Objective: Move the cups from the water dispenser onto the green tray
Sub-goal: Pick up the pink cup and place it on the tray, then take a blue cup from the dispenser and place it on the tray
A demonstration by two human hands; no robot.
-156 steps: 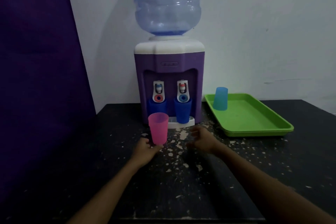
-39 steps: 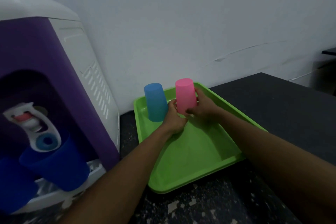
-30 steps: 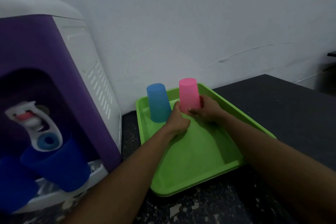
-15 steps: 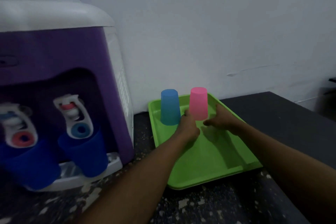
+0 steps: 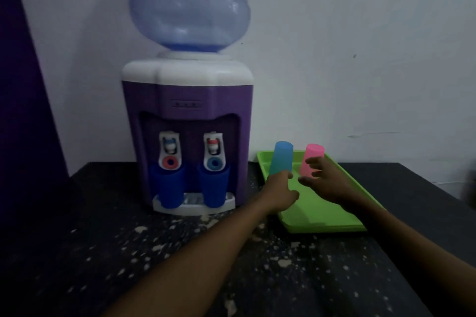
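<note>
A pink cup (image 5: 313, 159) and a light blue cup (image 5: 281, 156) stand upside down side by side at the back of the green tray (image 5: 324, 224). My right hand (image 5: 323, 181) hovers just in front of the pink cup, fingers spread, holding nothing. My left hand (image 5: 279, 192) is over the tray's left edge below the blue cup, loosely curled and empty. Two dark blue cups (image 5: 168, 189) (image 5: 213, 188) stand under the taps of the purple water dispenser (image 5: 188, 100).
The dispenser carries a large clear water bottle (image 5: 188, 5) and stands against a white wall on a dark speckled table (image 5: 128, 252). A purple panel (image 5: 23, 110) fills the left side.
The pink cup was carried from the dispenser and set upside down on the tray beside the blue cup. Both hands have let go and drawn back; the view has swung left.
</note>
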